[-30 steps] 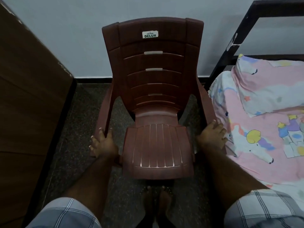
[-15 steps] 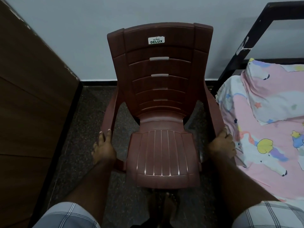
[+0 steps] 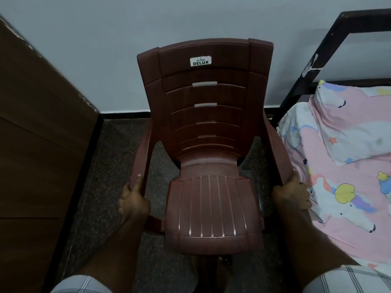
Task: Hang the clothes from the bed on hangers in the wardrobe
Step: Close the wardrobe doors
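A dark red plastic chair (image 3: 208, 144) stands in front of me, its back toward the grey wall. My left hand (image 3: 133, 200) grips the front end of the chair's left armrest, thumb on top. My right hand (image 3: 291, 195) grips the front end of the right armrest, fingers curled round it. The bed (image 3: 347, 170) at the right has a pink and white unicorn sheet and a pillow; no loose clothes show on the part in view. The brown wooden wardrobe (image 3: 40, 127) fills the left side, its doors closed.
The bed's black metal frame (image 3: 313, 60) rises just right of the chair. Dark speckled floor (image 3: 118, 144) runs between wardrobe and chair. My bare feet (image 3: 211, 271) show under the seat's front edge.
Both hands went from lying on the armrests to curling round their front ends. The chair now sits closer and more to the right in view.
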Motion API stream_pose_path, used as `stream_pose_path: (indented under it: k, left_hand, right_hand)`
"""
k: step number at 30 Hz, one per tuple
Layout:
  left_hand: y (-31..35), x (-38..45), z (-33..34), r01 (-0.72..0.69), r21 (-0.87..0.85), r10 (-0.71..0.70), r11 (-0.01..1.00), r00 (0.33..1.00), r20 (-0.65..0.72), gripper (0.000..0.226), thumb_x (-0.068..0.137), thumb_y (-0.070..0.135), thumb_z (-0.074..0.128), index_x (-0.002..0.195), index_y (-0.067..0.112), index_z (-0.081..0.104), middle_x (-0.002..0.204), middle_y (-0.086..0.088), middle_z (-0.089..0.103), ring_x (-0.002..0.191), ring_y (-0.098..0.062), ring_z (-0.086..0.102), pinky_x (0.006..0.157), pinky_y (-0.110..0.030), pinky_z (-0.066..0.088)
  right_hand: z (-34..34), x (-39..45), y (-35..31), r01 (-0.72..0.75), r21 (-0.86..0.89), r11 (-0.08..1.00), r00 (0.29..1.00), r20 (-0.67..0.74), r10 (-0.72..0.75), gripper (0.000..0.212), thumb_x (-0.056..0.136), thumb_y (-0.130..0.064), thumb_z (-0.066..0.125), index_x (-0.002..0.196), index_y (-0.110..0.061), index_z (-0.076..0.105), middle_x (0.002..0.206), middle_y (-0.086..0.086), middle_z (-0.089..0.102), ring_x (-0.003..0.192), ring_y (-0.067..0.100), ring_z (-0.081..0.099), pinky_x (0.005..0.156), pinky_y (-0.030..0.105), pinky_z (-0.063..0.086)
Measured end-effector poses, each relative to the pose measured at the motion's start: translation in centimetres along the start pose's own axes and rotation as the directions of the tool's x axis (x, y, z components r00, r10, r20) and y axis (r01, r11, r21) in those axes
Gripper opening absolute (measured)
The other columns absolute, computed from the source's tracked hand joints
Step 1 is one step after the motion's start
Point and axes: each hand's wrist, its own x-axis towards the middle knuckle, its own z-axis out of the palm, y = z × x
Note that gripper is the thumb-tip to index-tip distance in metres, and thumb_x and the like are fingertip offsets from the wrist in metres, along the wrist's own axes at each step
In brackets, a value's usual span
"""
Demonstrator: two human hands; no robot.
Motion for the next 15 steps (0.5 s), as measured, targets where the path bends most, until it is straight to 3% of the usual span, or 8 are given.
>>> stream_pose_path:
  k: [7, 15]
  left_hand:
    - [2.2, 2.1, -2.6, -0.031, -0.032, 0.031, 0.999, 0.999, -0.013, 0.074, 0.092, 0.011, 0.061, 0.151, 0.046, 0.034, 0.159, -0.009, 0.028, 0.134, -0.042, 0.038, 0.11, -0.057, 0.034]
    - [6.2, 5.8, -6.8, -0.053, -0.085, 0.05, 0.995, 0.998, -0.032, 0.07, 0.094, 0.01, 0.058, 0.15, 0.046, 0.036, 0.161, -0.006, 0.024, 0.135, -0.042, 0.035, 0.112, -0.056, 0.031]
  right_hand:
    - [-2.1, 0.0, -3.2, -0.004, 0.058, 0.998, 0.999, -0.044, 0.007, 0.062, 0.079, -0.017, 0.07, 0.136, -0.019, 0.048, 0.126, 0.021, 0.058, 0.119, 0.044, 0.051, 0.1, 0.059, 0.037]
    - [-5.5, 1.1, -8.4, 0.035, 0.078, 0.996, 0.994, -0.105, -0.027, 0.061, 0.081, -0.022, 0.071, 0.136, -0.021, 0.046, 0.123, 0.02, 0.059, 0.115, 0.045, 0.055, 0.098, 0.055, 0.041]
